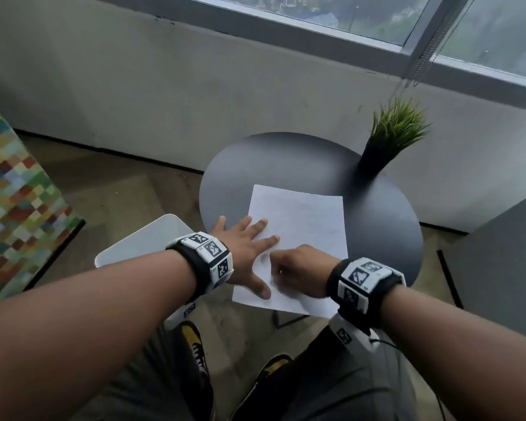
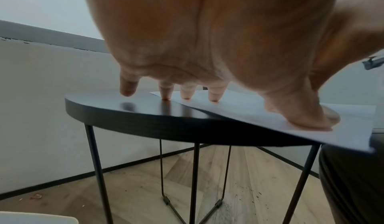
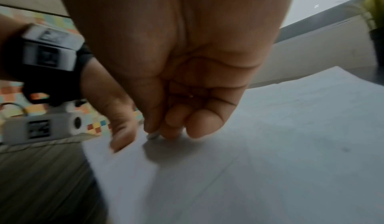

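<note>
Paper (image 1: 304, 220), one white sheet, lies on the round dark table (image 1: 240, 165), with its near edge past the table's rim toward the person. Faint grey marks cross it in the head view, too pale to read. The left hand (image 1: 243, 247) is spread wide and flat, pressing the sheet's left side. The left wrist view adds that the little finger (image 2: 127, 88) sits over bare tabletop, off the sheet, while the thumb (image 2: 307, 115) lies on the sheet near the rim. The right hand (image 1: 301, 268) is balled narrow, with nothing visible in it. Only the right wrist view shows its thumbnail and curled fingertips bearing on the sheet. The wristbands (image 1: 208, 250) carry black-and-white square codes and no words. A potted plant (image 1: 392, 129) stands at the table's far right.
</note>
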`<state>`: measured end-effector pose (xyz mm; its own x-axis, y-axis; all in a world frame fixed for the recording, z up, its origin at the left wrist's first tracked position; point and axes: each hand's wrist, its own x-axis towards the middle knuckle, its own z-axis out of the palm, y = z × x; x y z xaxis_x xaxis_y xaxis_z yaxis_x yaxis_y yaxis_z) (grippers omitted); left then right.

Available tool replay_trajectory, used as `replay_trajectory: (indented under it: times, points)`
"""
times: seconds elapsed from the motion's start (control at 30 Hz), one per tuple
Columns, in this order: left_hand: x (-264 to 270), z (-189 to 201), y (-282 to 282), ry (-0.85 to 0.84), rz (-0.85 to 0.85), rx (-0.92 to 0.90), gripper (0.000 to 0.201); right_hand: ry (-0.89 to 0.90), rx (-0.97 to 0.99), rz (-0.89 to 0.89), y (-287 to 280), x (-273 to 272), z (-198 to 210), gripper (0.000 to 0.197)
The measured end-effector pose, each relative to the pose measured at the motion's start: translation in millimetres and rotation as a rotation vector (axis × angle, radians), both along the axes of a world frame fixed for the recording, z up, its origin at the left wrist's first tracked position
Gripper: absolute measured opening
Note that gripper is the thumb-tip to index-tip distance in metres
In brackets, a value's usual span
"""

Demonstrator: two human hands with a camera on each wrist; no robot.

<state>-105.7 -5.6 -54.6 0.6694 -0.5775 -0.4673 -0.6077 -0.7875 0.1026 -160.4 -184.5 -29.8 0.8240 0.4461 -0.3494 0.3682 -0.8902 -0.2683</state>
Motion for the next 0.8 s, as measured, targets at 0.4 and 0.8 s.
replay_trajectory:
  times: [0.4,0.8]
  points:
    - [3.9,-5.7,-1.4,0.015,0.017,-0.014,0.123,-0.024,0.023,-0.15,-7.6,16.4,-1.7,0.005]
    - [2.9,-4.7,-2.1,0.021,0.03,-0.017,0.122,-0.141,0.07,-0.353,-9.4,21.8,-9.2,0.009]
